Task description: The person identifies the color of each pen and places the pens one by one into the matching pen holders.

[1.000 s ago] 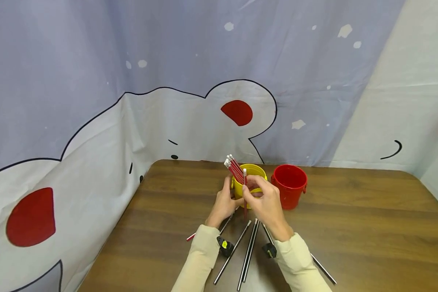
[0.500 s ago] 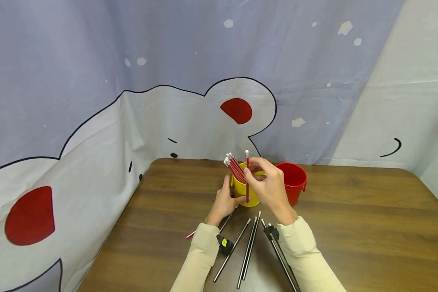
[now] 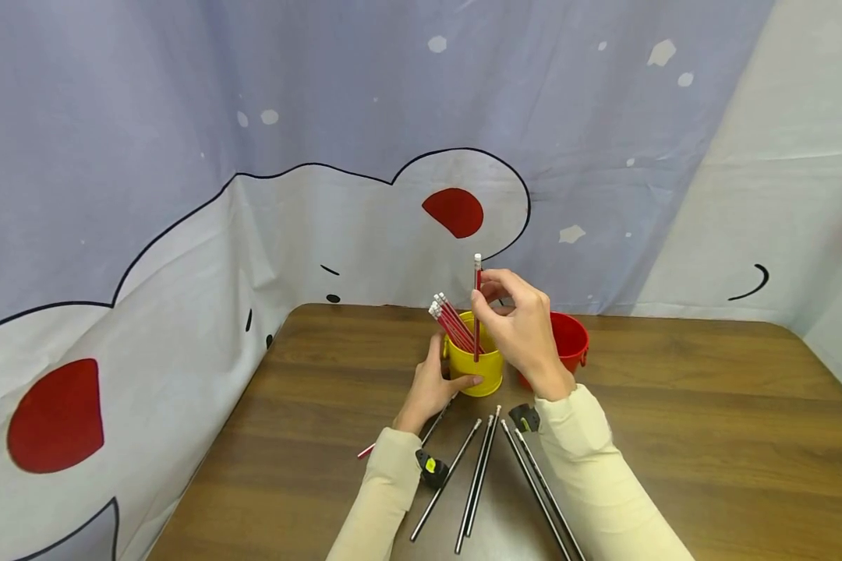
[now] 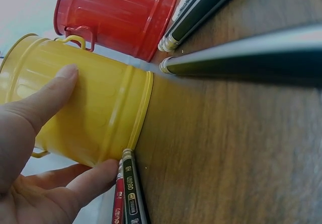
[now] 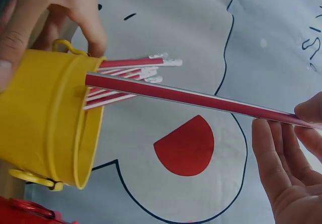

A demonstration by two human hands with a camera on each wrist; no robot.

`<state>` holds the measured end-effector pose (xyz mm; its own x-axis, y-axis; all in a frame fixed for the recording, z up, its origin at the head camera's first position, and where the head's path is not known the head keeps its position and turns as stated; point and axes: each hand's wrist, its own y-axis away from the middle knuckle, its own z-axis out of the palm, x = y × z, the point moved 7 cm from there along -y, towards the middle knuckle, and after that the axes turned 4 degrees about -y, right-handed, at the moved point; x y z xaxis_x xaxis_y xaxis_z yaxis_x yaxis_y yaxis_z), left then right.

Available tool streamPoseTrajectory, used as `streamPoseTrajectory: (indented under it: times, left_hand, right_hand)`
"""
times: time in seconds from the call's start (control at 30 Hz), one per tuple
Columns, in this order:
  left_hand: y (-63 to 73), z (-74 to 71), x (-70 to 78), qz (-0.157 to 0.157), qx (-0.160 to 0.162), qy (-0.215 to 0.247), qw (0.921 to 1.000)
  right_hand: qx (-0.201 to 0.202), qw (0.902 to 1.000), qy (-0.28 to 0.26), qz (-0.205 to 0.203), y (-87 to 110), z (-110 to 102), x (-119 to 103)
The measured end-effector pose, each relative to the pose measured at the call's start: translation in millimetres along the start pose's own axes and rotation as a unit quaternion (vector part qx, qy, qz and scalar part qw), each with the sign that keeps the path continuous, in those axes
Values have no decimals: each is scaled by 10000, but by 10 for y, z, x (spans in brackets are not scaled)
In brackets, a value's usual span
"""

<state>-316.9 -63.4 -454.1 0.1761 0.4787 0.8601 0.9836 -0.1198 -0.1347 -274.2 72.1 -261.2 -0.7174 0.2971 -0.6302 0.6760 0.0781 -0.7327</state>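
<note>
My left hand point(image 3: 428, 389) grips the side of a small yellow bucket point(image 3: 480, 375), its thumb point(image 4: 55, 93) across the front wall. Several red pencils point(image 5: 131, 73) with white eraser ends lean inside it, erasers up, past the rim. Between thumb and fingertips, my right hand point(image 3: 522, 323) pinches another red pencil point(image 3: 477, 308) near its eraser end. That pencil stands upright, its lower end near the bucket's rim. In the right wrist view its flat, unsharpened end overlaps the mouth of the bucket; whether it touches cannot be told.
A red bucket point(image 3: 570, 339) stands right of the yellow one, partly behind my right hand. Several black pencils point(image 3: 445, 479) lie on the wooden table point(image 3: 702, 421) in front of the buckets. A red pencil point(image 4: 117, 201) and a black pencil point(image 4: 132, 189) lie beside my left hand.
My right hand has risen with the red pencil, lifting it from low in front of the yellow bucket to its rim. The left hand keeps its place on the bucket.
</note>
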Motion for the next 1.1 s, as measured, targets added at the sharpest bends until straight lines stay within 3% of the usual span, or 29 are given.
streamPoseTrajectory:
  times: [0.4, 1.1]
  left_hand:
    - [-3, -10, 1, 41, 22, -44, 10000]
    - [2, -4, -11, -4, 8, -29, 10000]
  right_hand:
    - [-10, 9999, 113, -10, -125, -8, 59]
    - [-93, 9995, 291, 49, -72, 45, 161]
